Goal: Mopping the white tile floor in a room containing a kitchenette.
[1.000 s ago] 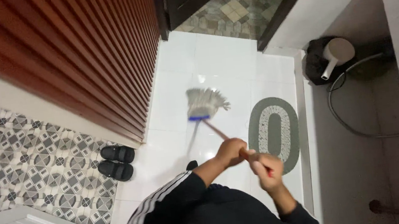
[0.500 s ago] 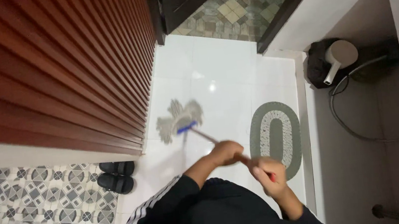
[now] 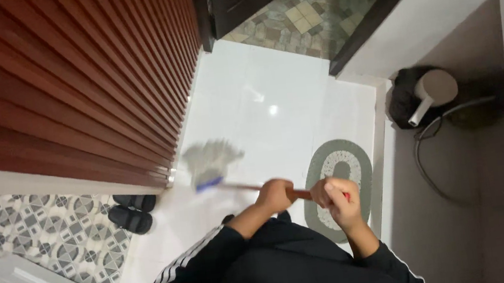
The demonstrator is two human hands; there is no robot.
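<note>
Grey string-headed mop with wooden handle (image 3: 213, 162): resting on glossy white tiled floor (image 3: 260, 106), left hand (image 3: 276, 195) and right hand (image 3: 336, 200) both gripping. Oval grey-green mat (image 3: 338, 166) lying beneath the hands; black sandals (image 3: 131, 212) sitting near the ribbed wooden door (image 3: 67, 74).

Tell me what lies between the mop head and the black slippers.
Only bare white floor tile separates the mop head from the black slippers, seen in the head view.
</note>
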